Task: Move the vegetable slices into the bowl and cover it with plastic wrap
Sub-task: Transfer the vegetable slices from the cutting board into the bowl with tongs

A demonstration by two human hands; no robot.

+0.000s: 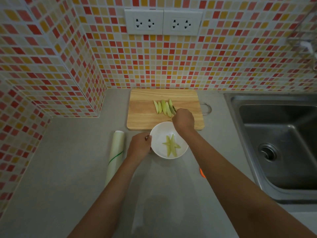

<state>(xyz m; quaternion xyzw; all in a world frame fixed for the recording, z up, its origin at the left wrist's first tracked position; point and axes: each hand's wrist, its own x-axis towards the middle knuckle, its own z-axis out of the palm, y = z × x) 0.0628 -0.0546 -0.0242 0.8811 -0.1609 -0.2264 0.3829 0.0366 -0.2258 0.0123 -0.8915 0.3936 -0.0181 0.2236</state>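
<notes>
Several pale green vegetable slices (163, 107) lie side by side on a wooden cutting board (142, 115). A white bowl (158, 133) stands just in front of the board with a few slices (170, 146) inside it. My left hand (139, 146) grips the bowl's left rim. My right hand (183, 120) reaches over the board and pinches the rightmost slice (173, 109); its fingertips are hidden behind the knuckles. A roll of plastic wrap (115, 155) lies on the counter to the left of the bowl.
A steel sink (281, 143) fills the right side. The grey counter (68, 169) runs left into a tiled wall corner. Wall sockets (163, 22) sit above the board. A small orange object (202, 173) peeks out beside my right forearm.
</notes>
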